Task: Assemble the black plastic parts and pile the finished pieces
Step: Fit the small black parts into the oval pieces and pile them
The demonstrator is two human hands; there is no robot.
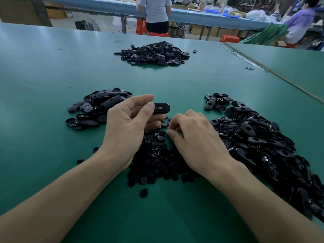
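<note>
My left hand [128,125] pinches a black oval plastic shell [162,108] between thumb and fingers, holding it just above the table. My right hand [191,135] reaches down with curled fingers into a heap of small round black parts [157,160] between my wrists; whether it pinches one is hidden. A pile of black oval pieces [98,107] lies to the left, beside my left hand. A large heap of open black shells [263,142] spreads along the right.
The green table [43,76] carries another pile of black pieces [154,53] far ahead. A seam and a second green table [289,67] run at the right. Two people work at a blue bench [192,16] beyond. A few stray round parts [143,192] lie near me.
</note>
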